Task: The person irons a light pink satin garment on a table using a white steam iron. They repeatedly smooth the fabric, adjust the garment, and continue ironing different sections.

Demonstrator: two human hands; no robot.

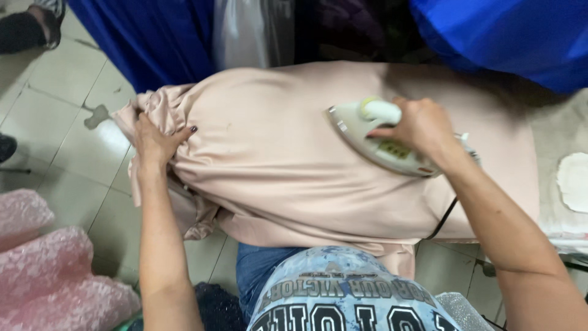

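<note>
- Right hand: clenched around the white handle of the electric iron, fingers wrapped fully over it. The soleplate lies flat on the cloth, its pointed nose facing the left hand.
- Left hand: pressed down and gripping a gathered bunch of the beige garment at the narrow end of the board, holding the fabric taut against the pull of the iron.
- Position of the work: the garment is draped over the ironing board, between the two hands. The iron sits on its right-hand portion, well apart from the bunched end under the left hand.
- Progress, as judged: the stretch of cloth between iron and left hand looks largely smooth, with faint creases running toward the gathered end. The bunched folds at the left edge and the part hanging below the board look unpressed. Pressing appears partway through.
- Power cord: a dark lead drops from the rear of the iron past the near edge of the board.
- Surroundings: blue fabric lies beyond the board; pink lace material is heaped on the tiled floor at the left.
</note>
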